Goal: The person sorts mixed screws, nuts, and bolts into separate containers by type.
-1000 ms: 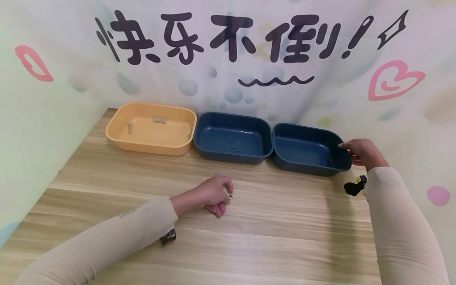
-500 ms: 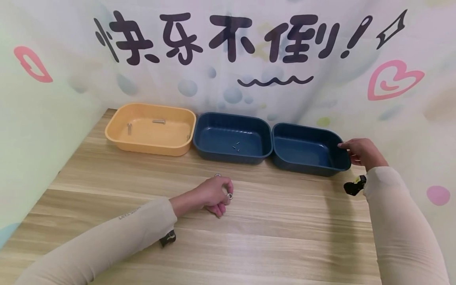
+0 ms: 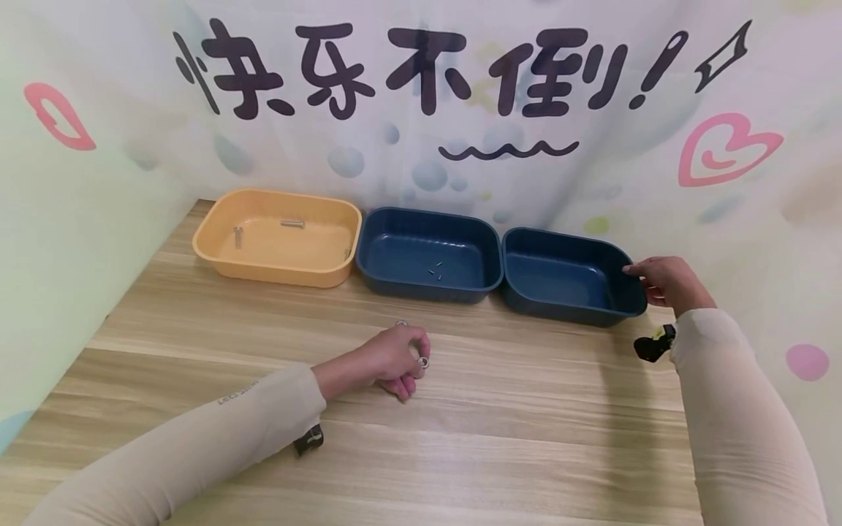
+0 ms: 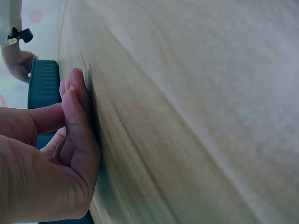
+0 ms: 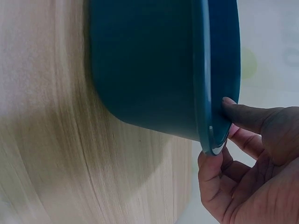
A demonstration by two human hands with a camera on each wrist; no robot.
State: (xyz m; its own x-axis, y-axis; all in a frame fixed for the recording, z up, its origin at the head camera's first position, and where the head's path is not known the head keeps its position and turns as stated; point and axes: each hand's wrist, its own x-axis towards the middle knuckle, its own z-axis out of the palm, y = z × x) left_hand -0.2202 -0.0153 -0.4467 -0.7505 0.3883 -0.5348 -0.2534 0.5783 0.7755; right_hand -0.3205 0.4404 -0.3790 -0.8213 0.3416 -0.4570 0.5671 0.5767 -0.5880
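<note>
My left hand (image 3: pixel 397 358) is low over the table, thumb and fingers curled together, pinching a small round metal nut (image 3: pixel 424 362) at the fingertips. A second small shiny ring (image 3: pixel 402 323) shows just past the knuckles. In the left wrist view the left hand (image 4: pixel 70 149) rests against the wood, and whatever it pinches is hidden. With thumb inside and fingers outside, my right hand (image 3: pixel 667 281) grips the right rim of the right blue box (image 3: pixel 559 307). Close up, the right hand (image 5: pixel 252 158) pinches that rim at the corner of the box (image 5: pixel 149 65).
Left of that box stands another blue box (image 3: pixel 427 288) with several tiny screws (image 3: pixel 435 272) inside. Farther left, a yellow box (image 3: pixel 276 274) holds a few larger bolts (image 3: pixel 292 224). The wooden table (image 3: pixel 500 438) ends at a printed backdrop (image 3: pixel 421 168) behind the boxes.
</note>
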